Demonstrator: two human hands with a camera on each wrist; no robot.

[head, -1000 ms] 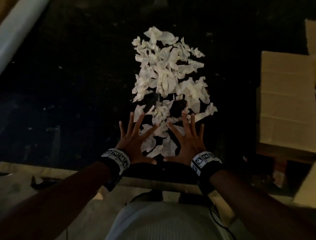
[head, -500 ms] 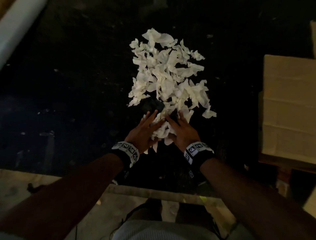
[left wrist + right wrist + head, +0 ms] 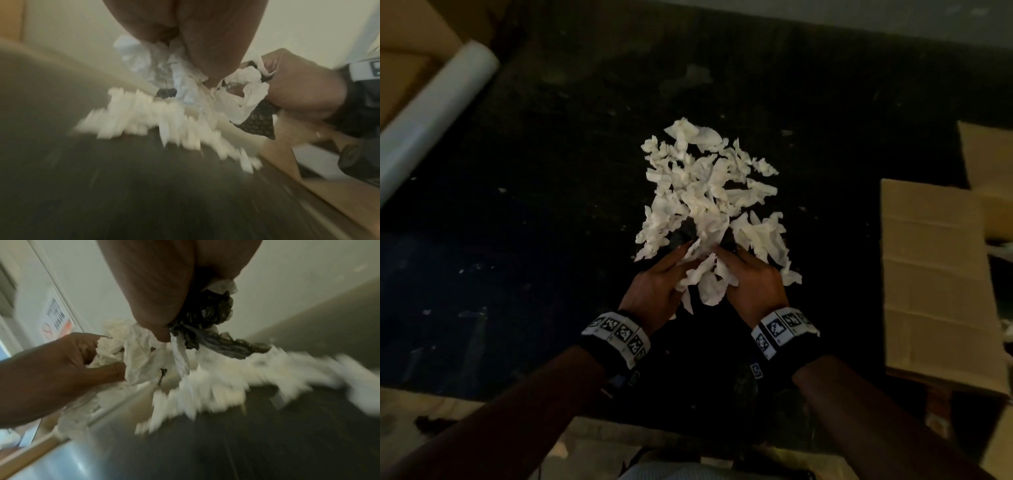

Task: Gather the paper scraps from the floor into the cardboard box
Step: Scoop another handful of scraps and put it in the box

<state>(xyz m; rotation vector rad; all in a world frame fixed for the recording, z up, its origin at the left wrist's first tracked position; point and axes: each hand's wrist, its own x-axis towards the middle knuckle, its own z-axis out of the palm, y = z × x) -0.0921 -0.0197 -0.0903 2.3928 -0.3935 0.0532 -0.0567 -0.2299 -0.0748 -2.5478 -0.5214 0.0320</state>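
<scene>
Gripping paper scraps [image 3: 705, 281], no legible writing

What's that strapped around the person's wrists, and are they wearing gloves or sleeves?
No gloves: the left hand and right hand are bare, and so are the forearms. Each wrist carries a black band faced with white tiles printed with black square code patterns. A thin dark cable seems to run from the left band.

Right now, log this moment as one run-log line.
left hand: grips paper scraps | right hand: grips same bunch | pile: on floor | cardboard box: right, no scraps seen
</scene>
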